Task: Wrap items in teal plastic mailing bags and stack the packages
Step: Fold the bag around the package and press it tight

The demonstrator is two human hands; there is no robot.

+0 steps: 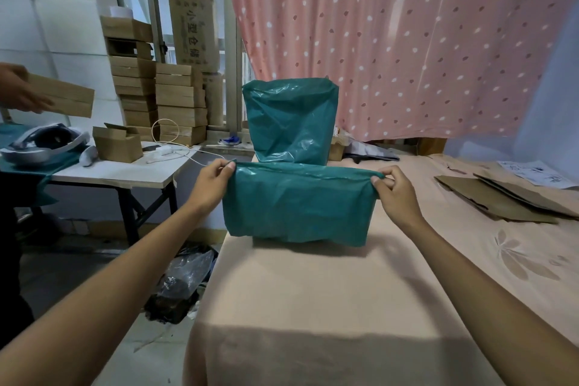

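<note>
In the head view, the left hand (pixel 214 180) and right hand (pixel 396 189) each pinch a top corner of a teal mailing bag (pixel 297 207) between thumb and curled fingers, holding its upper edge taut. The bag hangs over the peach-sheeted bed (pixel 313 307), with its lower edge close to the sheet. Just behind it a filled teal package (pixel 291 122) stands upright. Flattened cardboard (pixel 501 200) lies to the right. At the far left, another person's hand (pixel 18 92) holds a cardboard box (pixel 62 99) near stacked boxes (pixel 178 103).

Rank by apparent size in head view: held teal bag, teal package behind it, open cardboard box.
Largest: held teal bag, though nearest the camera.
Then: teal package behind it.
Smallest: open cardboard box.
</note>
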